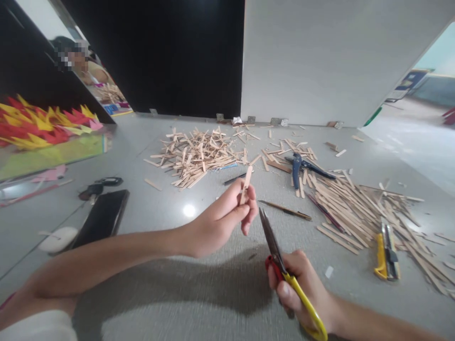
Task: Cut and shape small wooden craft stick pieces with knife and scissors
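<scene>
My left hand (pixel 222 218) is raised over the grey floor, its fingers pinched on a short wooden stick (pixel 246 184) that stands nearly upright. My right hand (pixel 302 289) is wrapped around the yellow and red handles of a pair of scissors (pixel 279 258). The dark blades point up and left, and their tip sits just right of my left fingers, apart from the stick. A heap of cut stick pieces (pixel 195 154) lies beyond my left hand. A spread of long wooden sticks (pixel 359 208) lies to the right.
A yellow utility knife (pixel 386 253) lies among the long sticks. Blue-handled pliers (pixel 302 168) rest farther back. A black phone (pixel 101 219), keys (pixel 99 185) and a white oval object (pixel 57 239) lie at left. Red and yellow paper shapes (pixel 42 124) are piled far left. A white board (pixel 337 61) stands behind.
</scene>
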`<state>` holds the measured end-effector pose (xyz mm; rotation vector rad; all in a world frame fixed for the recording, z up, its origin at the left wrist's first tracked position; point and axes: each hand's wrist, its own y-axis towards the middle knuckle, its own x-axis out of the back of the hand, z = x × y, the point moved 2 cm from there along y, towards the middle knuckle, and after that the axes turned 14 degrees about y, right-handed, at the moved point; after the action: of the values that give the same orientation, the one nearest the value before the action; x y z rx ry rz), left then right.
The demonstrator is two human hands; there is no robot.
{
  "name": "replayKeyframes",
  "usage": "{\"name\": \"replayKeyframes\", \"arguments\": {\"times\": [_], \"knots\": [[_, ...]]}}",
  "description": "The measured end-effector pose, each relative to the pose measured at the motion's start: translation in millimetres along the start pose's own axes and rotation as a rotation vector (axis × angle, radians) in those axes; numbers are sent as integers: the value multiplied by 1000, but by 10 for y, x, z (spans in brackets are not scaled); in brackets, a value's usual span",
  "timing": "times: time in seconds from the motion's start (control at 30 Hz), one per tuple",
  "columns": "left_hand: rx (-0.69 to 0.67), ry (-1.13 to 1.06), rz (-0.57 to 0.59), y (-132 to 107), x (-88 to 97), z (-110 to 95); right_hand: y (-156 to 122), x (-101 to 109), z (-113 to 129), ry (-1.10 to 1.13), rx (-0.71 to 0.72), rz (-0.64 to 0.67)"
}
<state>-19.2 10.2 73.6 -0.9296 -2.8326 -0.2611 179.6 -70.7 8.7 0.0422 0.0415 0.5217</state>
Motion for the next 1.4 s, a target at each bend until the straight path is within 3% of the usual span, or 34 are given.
{"name": "replayKeyframes", "arguments": {"times": [0.27, 0.47, 0.8, 1.27, 1.4], "knots": [[-11, -4, 51, -94, -127, -8, -74, 22, -89, 151, -88, 13], [-18, 90, 3, -96, -131, 6, -99, 27, 67, 124, -76, 36], [-32, 164, 24, -126, -128, 57, -76, -9, 134, 138, -249, 105], [-246, 182, 5, -155, -189, 200, -129, -124, 112, 249, -323, 46], [-250, 192, 2, -162, -193, 240, -107, -139, 143, 256, -318, 22]]}}
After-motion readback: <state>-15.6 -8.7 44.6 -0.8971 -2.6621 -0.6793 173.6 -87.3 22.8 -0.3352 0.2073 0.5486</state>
